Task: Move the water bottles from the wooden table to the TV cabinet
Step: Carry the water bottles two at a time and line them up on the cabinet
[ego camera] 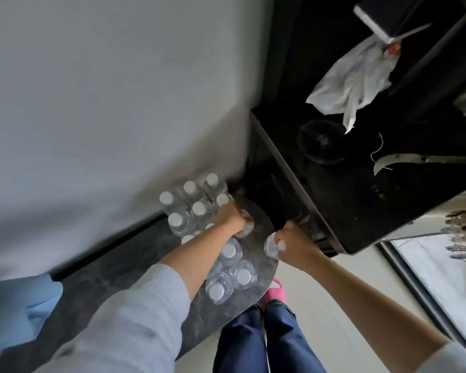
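Note:
Several clear water bottles with white caps (199,208) stand packed together on a low dark marbled surface (261,219) with a rounded end, against the grey wall. My left hand (230,218) grips one bottle (246,228) at the right edge of the group. My right hand (289,242) holds another bottle (271,244) by its neck, just past the rounded end and a little above it. More bottles (230,251) stand under my left forearm, some of them partly hidden.
A tall black cabinet (361,197) stands right of the surface; on its top lie a white plastic bag (355,79), a glass bowl (322,141), a strip of tape and a string. A blue cloth (19,305) lies at left. My legs and a pink slipper (276,290) are below.

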